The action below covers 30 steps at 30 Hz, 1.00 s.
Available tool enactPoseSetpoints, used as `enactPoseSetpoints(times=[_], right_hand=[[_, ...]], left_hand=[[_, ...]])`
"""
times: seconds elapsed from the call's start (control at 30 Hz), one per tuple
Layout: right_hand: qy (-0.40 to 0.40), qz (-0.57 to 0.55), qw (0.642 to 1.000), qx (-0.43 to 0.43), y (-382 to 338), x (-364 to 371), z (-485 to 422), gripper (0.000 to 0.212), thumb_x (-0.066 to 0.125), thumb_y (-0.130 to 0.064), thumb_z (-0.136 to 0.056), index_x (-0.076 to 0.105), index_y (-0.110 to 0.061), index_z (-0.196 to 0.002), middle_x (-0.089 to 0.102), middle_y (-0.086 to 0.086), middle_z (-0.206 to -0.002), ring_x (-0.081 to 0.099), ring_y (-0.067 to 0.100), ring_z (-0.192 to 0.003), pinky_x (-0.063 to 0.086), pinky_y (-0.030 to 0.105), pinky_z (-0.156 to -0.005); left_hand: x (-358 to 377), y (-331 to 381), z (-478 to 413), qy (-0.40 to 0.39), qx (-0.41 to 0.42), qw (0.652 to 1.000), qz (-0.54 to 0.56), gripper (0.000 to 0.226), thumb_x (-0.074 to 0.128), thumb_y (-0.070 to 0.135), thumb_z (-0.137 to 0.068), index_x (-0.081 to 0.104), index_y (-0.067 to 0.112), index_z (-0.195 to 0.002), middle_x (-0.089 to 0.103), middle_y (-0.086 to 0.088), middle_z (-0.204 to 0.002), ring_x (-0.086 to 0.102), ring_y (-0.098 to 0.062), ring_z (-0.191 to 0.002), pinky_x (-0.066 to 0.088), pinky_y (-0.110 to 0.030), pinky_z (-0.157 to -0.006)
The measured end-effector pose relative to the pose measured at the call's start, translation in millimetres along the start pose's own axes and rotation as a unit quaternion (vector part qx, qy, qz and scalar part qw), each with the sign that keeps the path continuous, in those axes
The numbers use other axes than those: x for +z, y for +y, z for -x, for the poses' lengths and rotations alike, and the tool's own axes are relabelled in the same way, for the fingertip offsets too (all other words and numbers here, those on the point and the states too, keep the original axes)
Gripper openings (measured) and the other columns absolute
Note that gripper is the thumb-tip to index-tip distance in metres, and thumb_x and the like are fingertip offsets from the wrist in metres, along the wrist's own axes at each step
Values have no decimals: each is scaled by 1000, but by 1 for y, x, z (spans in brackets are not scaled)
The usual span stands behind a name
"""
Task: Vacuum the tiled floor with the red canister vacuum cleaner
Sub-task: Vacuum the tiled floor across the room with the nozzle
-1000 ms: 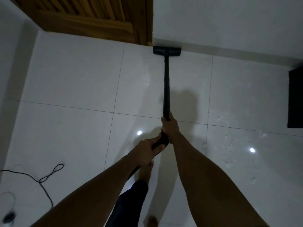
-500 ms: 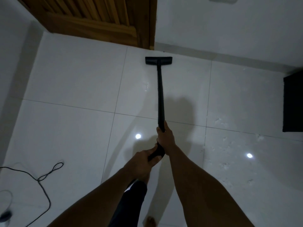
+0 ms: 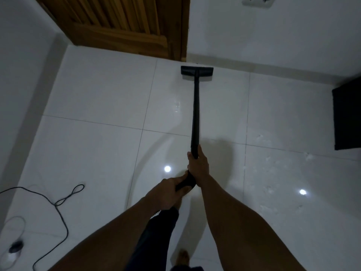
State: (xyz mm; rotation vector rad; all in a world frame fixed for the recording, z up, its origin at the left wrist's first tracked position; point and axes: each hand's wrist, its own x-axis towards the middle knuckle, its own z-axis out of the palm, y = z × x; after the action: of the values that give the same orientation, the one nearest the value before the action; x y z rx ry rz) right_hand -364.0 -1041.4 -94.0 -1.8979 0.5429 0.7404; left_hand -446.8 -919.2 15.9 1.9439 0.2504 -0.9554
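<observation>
A black vacuum wand runs from my hands out to a flat black floor nozzle, which rests on the glossy white tiled floor near the base of the far wall. My right hand grips the wand's lower end. Just behind it, my left hand is closed around the black handle. The red canister is out of sight.
A wooden door stands at the back left, a white wall with a socket at the back right. A dark piece of furniture sits at the right edge. A black cable loops over the floor at the left. White crumbs lie scattered at the right.
The nozzle was pulled back from the wall's base, then pushed forward again. Both hands kept their hold on the wand.
</observation>
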Motion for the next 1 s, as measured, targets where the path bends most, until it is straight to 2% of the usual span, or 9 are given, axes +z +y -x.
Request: enactPoseSetpoints(times=[0.1, 0.2, 0.4, 0.47, 0.53, 0.57, 0.67, 0.8, 1.0], right_hand=[[-3, -1, 1000, 0, 40, -8, 48, 71, 59, -39, -100, 25, -36, -162, 70, 12, -107, 69, 25, -82, 61, 41, -76], [8, 3, 1000, 7, 83, -10, 97, 73, 60, -38, -99, 23, -36, -163, 72, 10, -109, 71, 29, -94, 60, 49, -91], [31, 20, 999, -9, 166, -13, 204, 72, 57, -34, -101, 22, -28, -164, 70, 10, -119, 69, 30, -102, 57, 48, -95], [33, 24, 999, -3, 195, -11, 239, 71, 57, -34, -103, 22, -27, -164, 69, 12, -123, 69, 29, -101, 57, 45, -93], [40, 23, 999, 6, 219, -7, 268, 71, 56, -34, -103, 22, -26, -164, 68, 12, -127, 69, 28, -98, 58, 41, -88], [41, 19, 999, 9, 229, -4, 285, 71, 56, -34, -103, 22, -27, -164, 68, 13, -126, 68, 27, -95, 58, 40, -85], [47, 5, 999, 18, 259, 10, 324, 71, 57, -35, -102, 22, -28, -164, 68, 13, -125, 69, 27, -94, 60, 44, -86], [56, -20, 998, 27, 297, 35, 374, 71, 57, -36, -102, 22, -31, -164, 67, 12, -125, 69, 27, -93, 61, 45, -85], [79, -66, 993, 51, 364, 84, 464, 73, 57, -45, -99, 20, -45, -161, 68, 8, -124, 71, 31, -94, 60, 54, -90]], left_hand=[[45, -16, 39, -7, 22, 999, -25, 49, 53, 36, -103, 46, 21, -150, 64, 13, -100, 60, 20, -77, 44, -4, -72], [93, -40, 77, -6, 3, 998, -56, 60, 50, 46, -102, 39, 17, -153, 54, -12, -144, 55, -21, -129, 44, -34, -109], [187, -110, 151, -10, -13, 997, -74, 89, 44, 79, -86, 33, 24, -155, 47, -40, -132, 50, -52, -123, 44, -56, -106], [221, -136, 174, -24, -4, 997, -75, 90, 38, 90, -78, 31, 41, -153, 37, -43, -141, 36, -59, -132, 38, -63, -109], [241, -151, 200, -30, 1, 996, -82, 66, 34, 92, -78, 26, 70, -140, 18, -36, -157, 19, -56, -144, 28, -64, -116], [248, -155, 218, -27, 7, 996, -80, 56, 36, 86, -84, 29, 71, -138, 27, -30, -157, 29, -50, -143, 32, -60, -116], [259, -157, 265, -34, 24, 997, -60, 46, 49, 56, -99, 43, 50, -144, 70, 0, -120, 68, -11, -101, 53, -29, -95], [274, -188, 312, -71, 44, 994, -76, 50, 52, 54, -99, 43, 43, -147, 73, 6, -104, 69, -6, -80, 57, -25, -83], [305, -254, 398, -115, 70, 987, -92, 53, 52, 45, -102, 36, 39, -152, 66, 6, -131, 64, -7, -112, 50, -25, -102]])
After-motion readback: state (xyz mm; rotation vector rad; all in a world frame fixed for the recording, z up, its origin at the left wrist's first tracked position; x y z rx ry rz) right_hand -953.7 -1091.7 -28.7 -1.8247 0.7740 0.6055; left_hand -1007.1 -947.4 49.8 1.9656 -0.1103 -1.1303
